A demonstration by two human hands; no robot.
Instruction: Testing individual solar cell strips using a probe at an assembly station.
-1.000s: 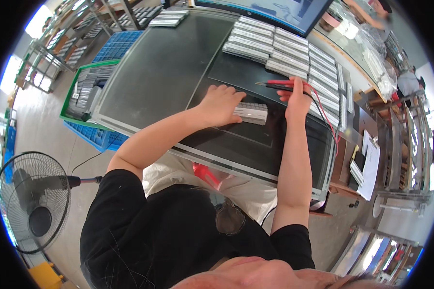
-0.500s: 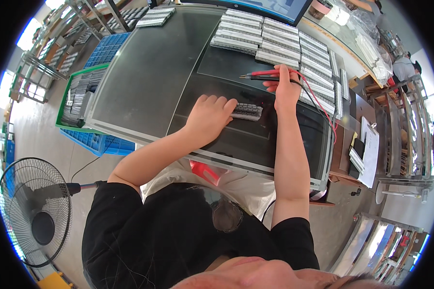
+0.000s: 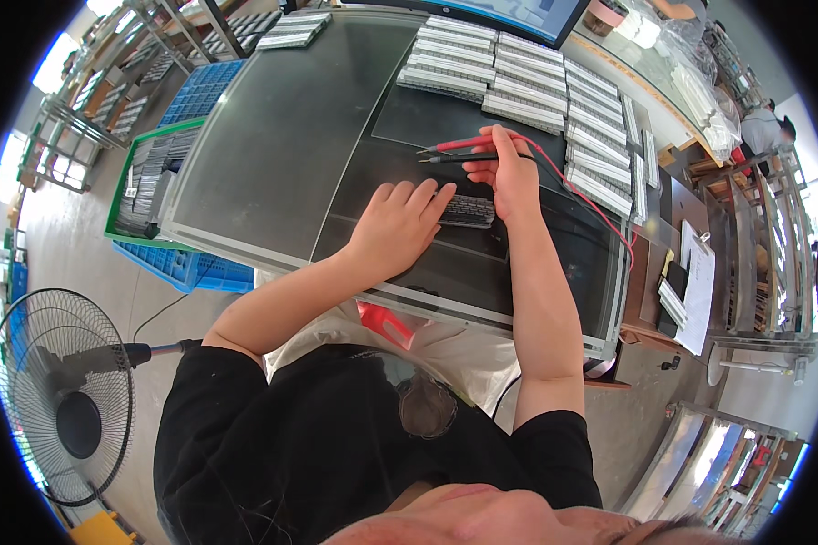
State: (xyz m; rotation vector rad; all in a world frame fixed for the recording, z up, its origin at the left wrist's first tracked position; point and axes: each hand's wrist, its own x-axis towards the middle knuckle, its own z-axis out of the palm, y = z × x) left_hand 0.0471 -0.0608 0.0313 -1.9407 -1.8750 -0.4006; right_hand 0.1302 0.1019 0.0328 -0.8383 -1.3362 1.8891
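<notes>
Dark ridged block (image 3: 469, 213), ctr frame, lies on big dark bench (image 3: 282, 136), w/ rows of pale strips (image 3: 529, 84) upper ctr. L hand (image 3: 395, 227) at block's L end, can't tell if fingers grip; R hand (image 3: 513, 182) has fingers clamped on red & black probes (image 3: 463, 143).

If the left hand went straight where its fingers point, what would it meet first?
Likely the black probe in the right hand, though the left hand might pass beneath: heights are unclear.

R hand (image 3: 513, 182) w/ red/blk probes (image 3: 463, 143)
</notes>
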